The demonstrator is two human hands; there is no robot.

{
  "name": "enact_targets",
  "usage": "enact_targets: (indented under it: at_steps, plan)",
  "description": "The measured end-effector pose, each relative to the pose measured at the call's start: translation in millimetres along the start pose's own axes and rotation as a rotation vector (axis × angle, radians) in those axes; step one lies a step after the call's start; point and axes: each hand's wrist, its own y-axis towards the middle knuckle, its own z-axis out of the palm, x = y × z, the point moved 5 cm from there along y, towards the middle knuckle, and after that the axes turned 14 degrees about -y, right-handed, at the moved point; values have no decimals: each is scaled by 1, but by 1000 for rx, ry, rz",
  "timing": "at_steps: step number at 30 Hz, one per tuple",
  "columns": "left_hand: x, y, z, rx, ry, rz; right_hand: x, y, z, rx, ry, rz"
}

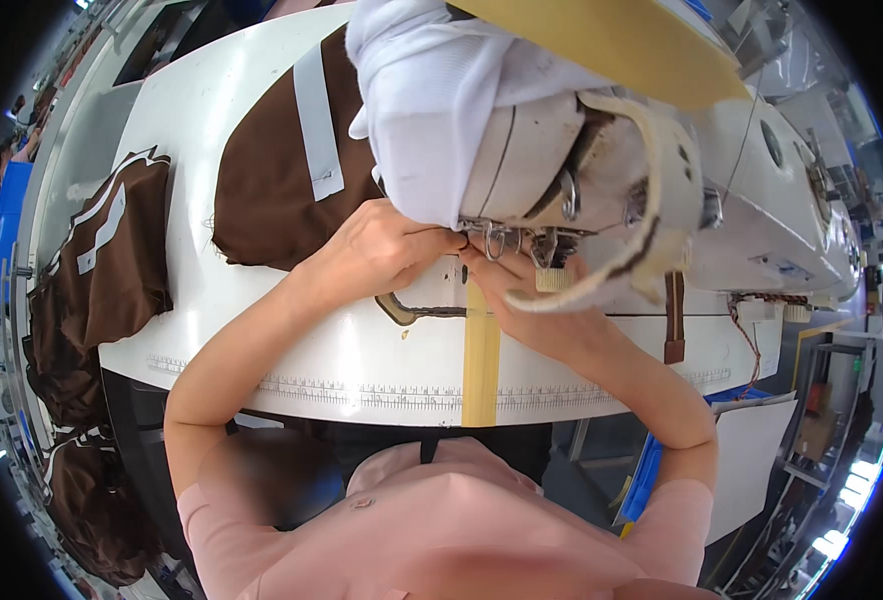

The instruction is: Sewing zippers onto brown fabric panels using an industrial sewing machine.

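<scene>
Head view: your left hand (382, 250) and right hand (522, 290) meet under the sewing machine (602, 170) head, fingers pinched together at the needle area; what they grip is hidden. Brown fabric (272, 190) lies on the white desk (362, 370), just left of your left hand.

both hands, left hand (382, 250) and right hand (522, 295), meet under the sewing machine head (602, 190) (fabric pieces (272, 170) lie left).

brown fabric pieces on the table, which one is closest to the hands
The brown piece with the single grey strip, lying just behind the left hand beside the sewing machine. The other brown pieces are stacked at the table's far left edge.
</scene>
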Motion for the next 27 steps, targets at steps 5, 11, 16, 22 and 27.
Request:
enact_targets:
  at_steps: [5, 11, 16, 22, 27]
  plan:
    - [-5, -2, 1, -1, 117, 28, -27, -2, 10, 110, 420, 393]
    - [-3, -2, -2, -7, 27, 6, -49, -17, 38, 197, 1441, 761]
    - [0, -2, -2, -5, -27, -65, -13, 12, -2, -214, 218, 156]
    - [-1, -3, 0, -32, 52, -33, -9, 13, 2, -176, 139, 170]
    - [3, -5, 4, 82, 18, 84, -8, 13, 3, -188, 160, 173]
